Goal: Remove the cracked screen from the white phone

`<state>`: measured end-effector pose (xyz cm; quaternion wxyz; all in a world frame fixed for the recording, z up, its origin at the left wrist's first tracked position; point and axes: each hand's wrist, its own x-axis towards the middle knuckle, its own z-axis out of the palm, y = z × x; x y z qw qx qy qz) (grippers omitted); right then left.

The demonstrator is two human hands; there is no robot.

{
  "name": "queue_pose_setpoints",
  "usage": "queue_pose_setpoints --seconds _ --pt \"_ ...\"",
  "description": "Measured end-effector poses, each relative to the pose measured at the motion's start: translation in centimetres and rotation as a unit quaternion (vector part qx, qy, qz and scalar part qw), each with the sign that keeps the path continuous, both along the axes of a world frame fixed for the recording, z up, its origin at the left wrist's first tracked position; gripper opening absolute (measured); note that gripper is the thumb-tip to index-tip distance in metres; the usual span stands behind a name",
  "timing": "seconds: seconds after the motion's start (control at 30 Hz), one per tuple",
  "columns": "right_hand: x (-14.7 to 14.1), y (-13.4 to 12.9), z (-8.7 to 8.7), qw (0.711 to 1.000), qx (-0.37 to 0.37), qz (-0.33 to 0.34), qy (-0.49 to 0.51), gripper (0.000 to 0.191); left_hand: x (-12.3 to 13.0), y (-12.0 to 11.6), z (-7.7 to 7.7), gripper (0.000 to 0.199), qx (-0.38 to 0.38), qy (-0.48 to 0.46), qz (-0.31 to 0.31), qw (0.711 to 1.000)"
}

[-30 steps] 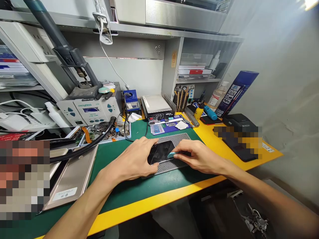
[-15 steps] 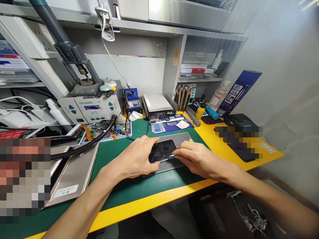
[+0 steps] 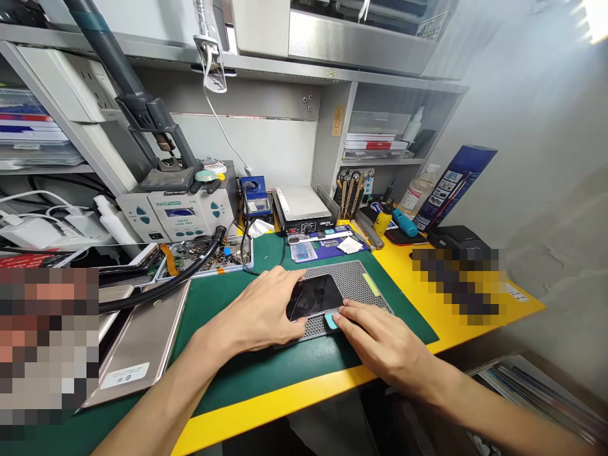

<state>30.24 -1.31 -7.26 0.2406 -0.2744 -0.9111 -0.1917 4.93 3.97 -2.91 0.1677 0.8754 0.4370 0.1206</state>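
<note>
A black smartphone point(image 3: 316, 296) with a glossy screen lies on a grey perforated pad point(image 3: 354, 282). My left hand point(image 3: 266, 307) grips the phone's left end, thumb at the near side and fingers at the far side. Pinched in my right hand point(image 3: 380, 332) is a small light-blue pick point(image 3: 331, 320). It sits flat at the phone's near long edge, towards the right corner. Whether its tip is inside the seam I cannot tell.
A hot-air station point(image 3: 180, 209) stands at the back left, its black hose point(image 3: 190, 272) crossing a tray of parts point(image 3: 242, 259). A gold tablet point(image 3: 142, 342) lies at left. Behind the pad are a heating plate point(image 3: 304, 206), a brush point(image 3: 323, 236) and a yellow bottle point(image 3: 382, 221).
My right hand has drawn back slightly towards me and its fingers have flattened. More of the blue pick now shows at the phone's near edge. My left hand keeps its grip.
</note>
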Motion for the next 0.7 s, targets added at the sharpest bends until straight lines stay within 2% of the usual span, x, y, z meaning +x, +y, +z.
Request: queue_pose_setpoints --seconds 0.17,0.3,0.5,0.63,0.7 --pt "-0.2 -1.0 -1.0 0.998 -0.022 -0.055 0.013 0.034 0.2 -0.1 -0.2 0.062 0.019 -0.008 0.002 1.0" --pt "-0.5 -1.5 -0.9 0.997 -0.031 -0.07 0.023 0.035 0.4 -0.1 -0.3 0.06 0.031 -0.015 0.001 0.999" --pt "-0.9 -1.5 0.5 0.999 -0.026 -0.043 -0.001 0.036 0.6 -0.1 -0.4 0.054 0.055 -0.016 -0.003 0.998" --pt "-0.3 -1.7 0.1 1.0 -0.022 -0.009 0.009 0.033 0.7 -0.1 -0.6 0.056 0.066 -0.019 -0.008 0.998" --pt "0.5 -1.5 0.0 0.997 -0.052 -0.007 0.052 0.033 0.6 -0.1 -0.7 0.057 0.064 -0.02 -0.009 0.998"
